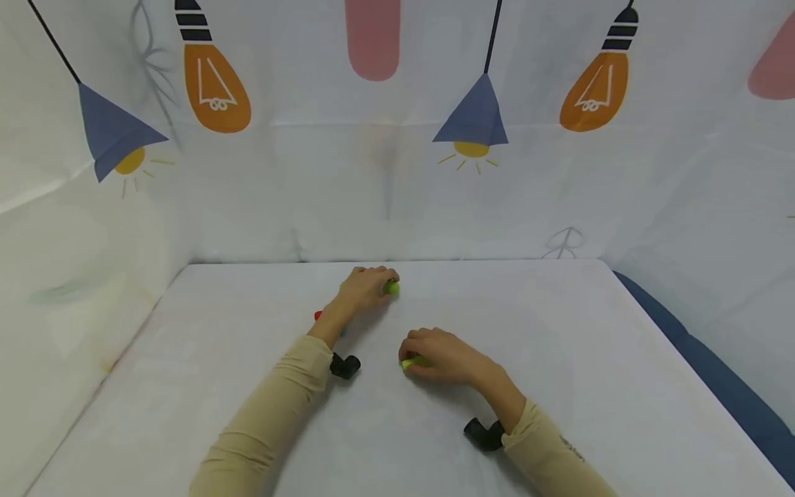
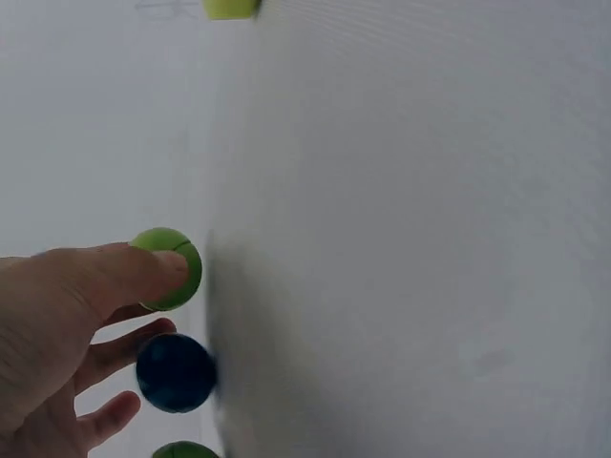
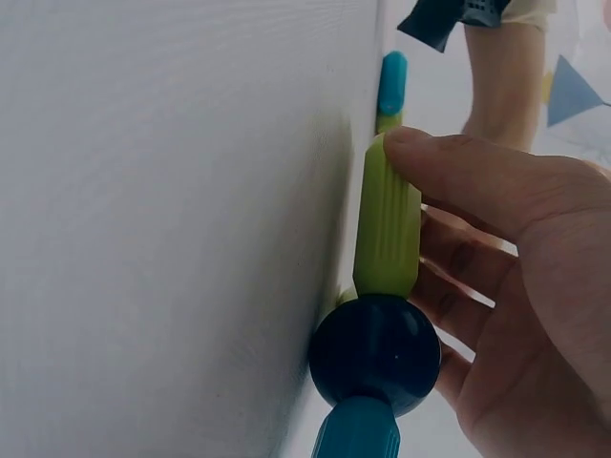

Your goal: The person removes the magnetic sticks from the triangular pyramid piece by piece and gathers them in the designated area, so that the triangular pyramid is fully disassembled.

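- Both the left grip (image 1: 368,288) and right grip (image 1: 442,357) pinch with thumb and fingers.
- Left: a round green piece (image 2: 191,267), maybe pinched so it can't roll.
- Right: a lime stick (image 3: 387,229), maybe held by its sides to stay steady; a dark blue ball (image 3: 374,351) touches its end.
- Underneath both is a white tabletop (image 1: 559,331).
- Behind, a pale wall (image 1: 348,193) has lamps (image 1: 473,117) and bulbs (image 1: 217,83) drawn on it.

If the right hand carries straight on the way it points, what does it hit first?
Most likely the small blue piece showing beside the left forearm, ahead of the right hand. Depth is unclear in the head view, so it might brush the forearm itself first.
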`<state>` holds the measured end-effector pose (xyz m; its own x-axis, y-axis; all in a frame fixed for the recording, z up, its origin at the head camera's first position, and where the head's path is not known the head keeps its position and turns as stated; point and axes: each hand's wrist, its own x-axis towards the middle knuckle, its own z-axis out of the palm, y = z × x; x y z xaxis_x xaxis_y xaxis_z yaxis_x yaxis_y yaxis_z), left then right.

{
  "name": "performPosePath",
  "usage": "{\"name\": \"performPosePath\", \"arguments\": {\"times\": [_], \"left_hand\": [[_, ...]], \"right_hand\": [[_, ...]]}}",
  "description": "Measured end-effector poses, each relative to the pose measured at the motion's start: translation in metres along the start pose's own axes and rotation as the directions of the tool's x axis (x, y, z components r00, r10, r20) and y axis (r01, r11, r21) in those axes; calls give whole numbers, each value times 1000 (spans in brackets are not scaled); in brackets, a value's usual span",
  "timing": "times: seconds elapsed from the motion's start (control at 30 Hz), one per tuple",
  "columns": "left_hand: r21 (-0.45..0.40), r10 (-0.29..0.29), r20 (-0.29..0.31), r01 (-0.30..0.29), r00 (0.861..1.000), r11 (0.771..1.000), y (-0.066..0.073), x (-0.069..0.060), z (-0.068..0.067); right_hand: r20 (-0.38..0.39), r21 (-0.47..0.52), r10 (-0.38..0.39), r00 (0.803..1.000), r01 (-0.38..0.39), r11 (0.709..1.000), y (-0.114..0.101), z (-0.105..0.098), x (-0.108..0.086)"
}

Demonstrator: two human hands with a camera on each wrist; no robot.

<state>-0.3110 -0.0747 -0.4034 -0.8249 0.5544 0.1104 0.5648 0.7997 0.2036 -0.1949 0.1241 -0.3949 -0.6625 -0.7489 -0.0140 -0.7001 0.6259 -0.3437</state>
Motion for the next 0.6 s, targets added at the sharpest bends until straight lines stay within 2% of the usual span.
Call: {"name": "performPosePath", "arguments": {"times": [0.1, 0.17, 0.33, 0.43, 0.5, 0.6], "left_hand": [[3, -16, 26, 16, 1000, 1000, -2, -2, 5], [0, -4, 18, 4, 1000, 1000, -2, -4, 5], [-3, 60, -48, -60, 997, 998, 3, -12, 0], [-57, 113, -99, -119, 989, 991, 11, -20, -3], [-111, 166, -105, -178, 980, 978, 18, -24, -3], [-240, 276, -37, -277, 960, 930, 32, -31, -2]], "right_hand": [[1, -12, -10, 1000, 10, 1000, -3, 1, 1], [-4, -24, -12, 1000, 12, 1000, -3, 2, 0], [-16, -23, -22, 1000, 22, 999, -2, 2, -1], [-17, -6, -29, 999, 29, 1000, -2, 1, -2], [-9, 7, -34, 999, 34, 999, -3, 1, -2], [16, 41, -50, 999, 49, 998, -3, 1, -1]]}}
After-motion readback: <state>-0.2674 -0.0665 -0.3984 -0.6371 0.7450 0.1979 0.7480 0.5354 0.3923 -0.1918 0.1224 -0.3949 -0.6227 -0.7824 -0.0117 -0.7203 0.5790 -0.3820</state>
